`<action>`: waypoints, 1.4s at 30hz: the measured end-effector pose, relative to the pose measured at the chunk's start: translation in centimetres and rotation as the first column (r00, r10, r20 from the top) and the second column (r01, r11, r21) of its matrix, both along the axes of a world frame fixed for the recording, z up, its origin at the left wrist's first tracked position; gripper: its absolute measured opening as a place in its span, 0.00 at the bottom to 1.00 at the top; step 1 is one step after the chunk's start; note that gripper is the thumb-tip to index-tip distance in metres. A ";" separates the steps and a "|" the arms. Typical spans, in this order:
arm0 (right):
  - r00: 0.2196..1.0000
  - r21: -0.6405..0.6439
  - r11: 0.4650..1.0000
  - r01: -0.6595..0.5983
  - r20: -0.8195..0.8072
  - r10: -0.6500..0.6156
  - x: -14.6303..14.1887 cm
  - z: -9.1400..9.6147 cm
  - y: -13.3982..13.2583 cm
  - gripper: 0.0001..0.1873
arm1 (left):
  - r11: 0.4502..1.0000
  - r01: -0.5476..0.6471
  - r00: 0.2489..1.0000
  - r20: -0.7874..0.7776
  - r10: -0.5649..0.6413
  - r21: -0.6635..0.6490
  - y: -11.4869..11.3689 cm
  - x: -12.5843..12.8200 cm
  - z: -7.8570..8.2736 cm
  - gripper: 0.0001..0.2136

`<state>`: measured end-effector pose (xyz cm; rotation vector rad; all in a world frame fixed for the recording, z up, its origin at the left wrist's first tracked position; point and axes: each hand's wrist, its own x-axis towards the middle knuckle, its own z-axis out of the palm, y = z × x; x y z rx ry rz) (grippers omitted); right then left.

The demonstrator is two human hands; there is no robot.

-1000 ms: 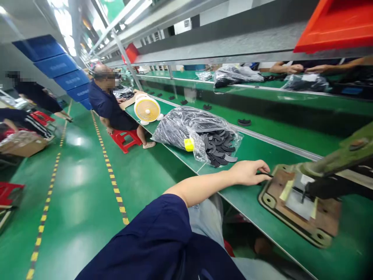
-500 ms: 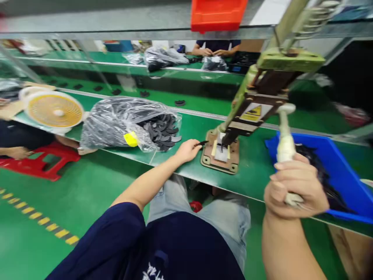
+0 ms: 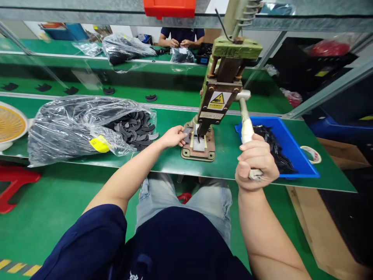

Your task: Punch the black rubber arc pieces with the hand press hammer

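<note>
My right hand (image 3: 257, 162) is wrapped round the pale, tape-covered lever (image 3: 247, 126) of a green hand press (image 3: 217, 97). Between the thumb and fingers of my left hand (image 3: 174, 137) is a small dark grey plastic piece (image 3: 187, 134), partly hidden by the fingers. It is at the left side of the press's brown base plate (image 3: 209, 149), beside the light metal block (image 3: 199, 144) under the ram. To the left, curved dark grey pieces (image 3: 135, 126) spill from the mouth of a clear plastic bag (image 3: 67, 124).
A blue bin (image 3: 309, 171) of black parts stands right of the press, with a tape roll (image 3: 314, 154) beyond. Dark curved pieces (image 3: 150, 98) lie spaced along the green strip behind. A fan (image 3: 13, 124) is at far left. Across, a person's hands (image 3: 179, 43) work over a bag.
The view has swung right, so the press and bag appear further left. My left hand has turned the dark piece, whose flat face now shows. My right hand stays on the lever.
</note>
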<state>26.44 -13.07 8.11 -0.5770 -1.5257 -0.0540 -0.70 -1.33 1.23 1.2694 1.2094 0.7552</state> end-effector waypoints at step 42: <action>0.997 -0.078 0.994 0.072 -0.025 -0.074 -0.3 -0.3 -0.9 0.18 | 0.965 0.176 0.968 -0.144 -0.206 -0.196 4.1 2.0 1.1 0.16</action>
